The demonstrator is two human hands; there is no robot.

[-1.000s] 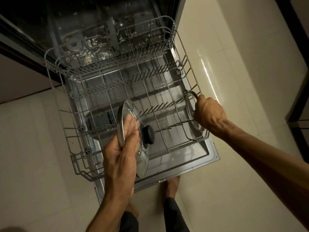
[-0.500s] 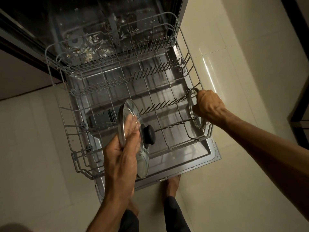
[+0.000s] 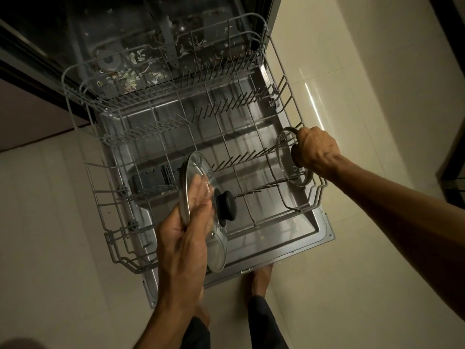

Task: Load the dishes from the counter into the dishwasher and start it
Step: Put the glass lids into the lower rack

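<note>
A person's bare feet (image 3: 260,278) stand on pale floor tiles (image 3: 352,285) at the near edge of an open dishwasher door (image 3: 314,230). Above it, the left hand (image 3: 186,230) grips a large glass lid (image 3: 201,212) by its metal rim, thumb and fingers clamped on either face, its black knob (image 3: 226,207) facing right. The lid is held upright over the near part of the pulled-out lower rack (image 3: 176,137). At the rack's right side, the right hand (image 3: 318,149) is closed around a smaller glass lid (image 3: 289,159) standing among the tines. Farther back, food scraps (image 3: 130,76) litter the dark tub floor.
</note>
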